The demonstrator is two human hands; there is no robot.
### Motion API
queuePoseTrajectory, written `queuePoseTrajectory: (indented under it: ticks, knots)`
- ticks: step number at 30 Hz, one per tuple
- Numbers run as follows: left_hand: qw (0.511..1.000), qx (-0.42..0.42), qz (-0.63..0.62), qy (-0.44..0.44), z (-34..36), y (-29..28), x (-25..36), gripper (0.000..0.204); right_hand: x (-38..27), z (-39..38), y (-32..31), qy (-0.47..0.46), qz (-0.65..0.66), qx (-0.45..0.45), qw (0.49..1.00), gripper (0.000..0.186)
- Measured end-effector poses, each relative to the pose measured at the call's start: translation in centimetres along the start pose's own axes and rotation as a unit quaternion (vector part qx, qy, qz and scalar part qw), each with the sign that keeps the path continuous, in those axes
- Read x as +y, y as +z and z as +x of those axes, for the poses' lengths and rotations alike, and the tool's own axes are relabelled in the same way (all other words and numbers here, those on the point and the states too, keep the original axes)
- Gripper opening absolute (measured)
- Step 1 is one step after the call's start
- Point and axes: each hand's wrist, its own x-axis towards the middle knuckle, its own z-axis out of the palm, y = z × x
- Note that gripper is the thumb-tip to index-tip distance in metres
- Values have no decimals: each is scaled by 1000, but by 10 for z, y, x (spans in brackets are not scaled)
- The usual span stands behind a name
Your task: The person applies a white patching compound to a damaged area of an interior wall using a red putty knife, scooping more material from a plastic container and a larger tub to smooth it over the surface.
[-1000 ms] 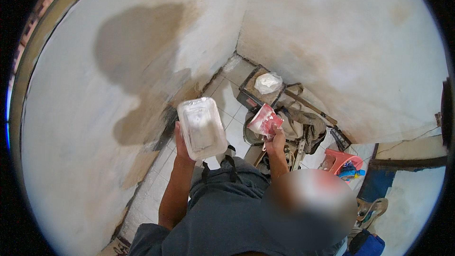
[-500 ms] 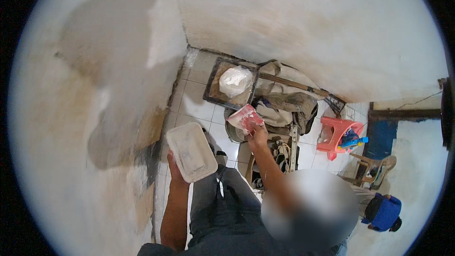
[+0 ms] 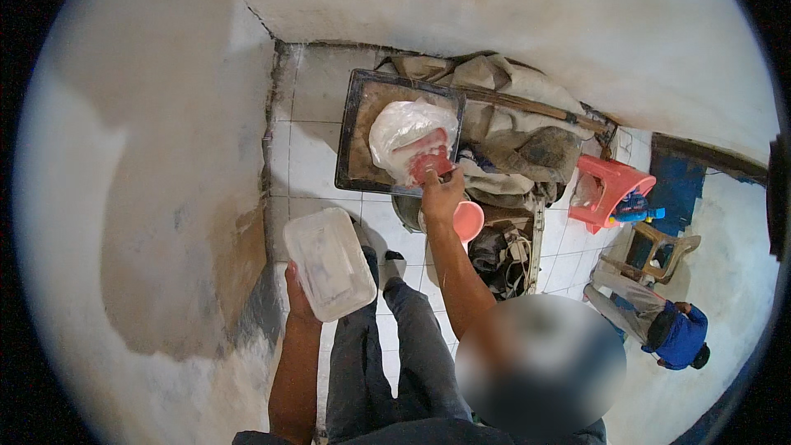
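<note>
My left hand (image 3: 301,295) grips the edge of a shallow white rectangular plastic tub (image 3: 328,259), its inside smeared with pale residue. In my right hand (image 3: 443,196) is a red putty spreader (image 3: 432,163) coated with white paste. The spreader is over a clear plastic bag of white material (image 3: 404,121), overlapping its near right side; whether it touches the contents I cannot tell. Under the bag is a square, dark-rimmed brown surface (image 3: 356,136). A pink round container (image 3: 468,220) sits beside my right wrist.
Crumpled grey-brown sheeting (image 3: 527,148) and a long wooden handle (image 3: 535,105) lie along the far wall. At the right are a red plastic stool (image 3: 606,185) with a blue bottle (image 3: 633,208), a brown chair (image 3: 655,251) and another person in blue (image 3: 685,336). A patchy wall (image 3: 181,222) rises on my left.
My right hand has carried the spreader forward, from short of the bag to over it. The pink container has come into view. The tub stays in my left hand; the whole view has shifted.
</note>
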Motion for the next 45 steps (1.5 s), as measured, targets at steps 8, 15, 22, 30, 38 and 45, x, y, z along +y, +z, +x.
queuePoseTrajectory:
  ticks: [8,15,22,30,38,45]
  knots:
    - [997,25,59,-39,39,7,-6,77,45,34,-3,-35,-100,-29,994,16]
    - [998,18,0,-64,31,-26,-28,73,51,64,-3,47,-138,-34,989,24]
    - [998,64,0,-19,17,-26,-44,71,61,80,11,-9,-67,-95,993,17]
    - [996,66,-57,-9,6,-40,-62,72,67,91,16,-109,-188,-92,972,17]
    - [994,81,-77,2,-3,-61,-75,71,85,98,11,120,88,-173,974,13]
    - [998,49,-26,36,-8,-44,-75,70,68,92,21,-118,-211,-100,965,13]
